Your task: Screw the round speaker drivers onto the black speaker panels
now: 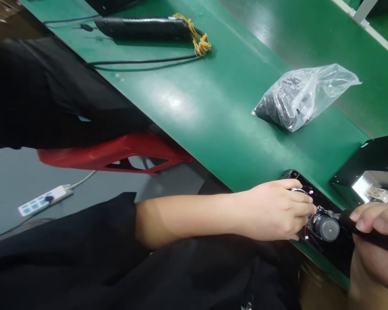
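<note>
At the table's lower right edge lies a long black speaker housing [295,174] with round drivers and thin red wires in it. My left hand [276,210] reaches across the housing and grips it, its fingers curled over one driver, which is mostly covered. Beside those fingertips a round grey-capped speaker driver [329,228] shows. My right hand [380,241] is closed around a black-handled screwdriver [345,219], whose front end points at the edge of this driver. The exact contact of its tip is too small to make out.
On the green table [233,99] are a clear plastic bag [291,99] of dark parts, a black corded tool [145,29] with yellow ties and a black-and-silver machine [371,172]. A red stool [116,150] and a power strip [45,200] are below the table edge.
</note>
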Tool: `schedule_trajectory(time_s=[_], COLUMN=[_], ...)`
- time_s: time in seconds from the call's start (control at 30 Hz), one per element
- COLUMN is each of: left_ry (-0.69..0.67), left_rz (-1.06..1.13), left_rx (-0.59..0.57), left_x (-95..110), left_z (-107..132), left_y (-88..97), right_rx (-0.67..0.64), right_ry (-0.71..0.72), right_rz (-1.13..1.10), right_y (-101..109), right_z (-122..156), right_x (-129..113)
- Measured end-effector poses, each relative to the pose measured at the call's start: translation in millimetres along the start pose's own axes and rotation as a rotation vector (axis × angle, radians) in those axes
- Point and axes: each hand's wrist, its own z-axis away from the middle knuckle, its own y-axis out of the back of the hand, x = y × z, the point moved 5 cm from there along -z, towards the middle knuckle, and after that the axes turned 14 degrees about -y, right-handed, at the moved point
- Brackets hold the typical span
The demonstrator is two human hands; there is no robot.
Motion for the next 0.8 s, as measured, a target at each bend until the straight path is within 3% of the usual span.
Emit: schedule_trajectory(time_s=[0.3, 0.47, 0.57, 0.7, 0.8], left_ry=[0.002, 0.006, 0.02, 0.021, 0.011], left_rz=[0.001, 0.009, 0.021, 0.019, -0.006], left_rx=[0.048, 0.018, -0.023, -0.035, 0.001], left_x=[0.8, -0.1, -0.5, 0.4, 0.8], left_z=[-0.5, -1.8, -2.5, -1.9, -1.3], left_y=[4.0, 2.1, -0.1, -2.6, -3.2], right_rx=[0.0, 0.01, 0.158, 0.464, 0.495], right_ry=[0.002, -0.021, 0.056, 0.222, 0.247], right_rz=[0.007, 0.038, 0.021, -0.045, -0.047], right_y=[5.9, 2.0, -9.1, -33.7, -54.4], right_z=[-5.6, -6.4, -8.6, -9.3, -7.7], right_x=[-0.2, 5.5, 5.4, -14.8, -29.9])
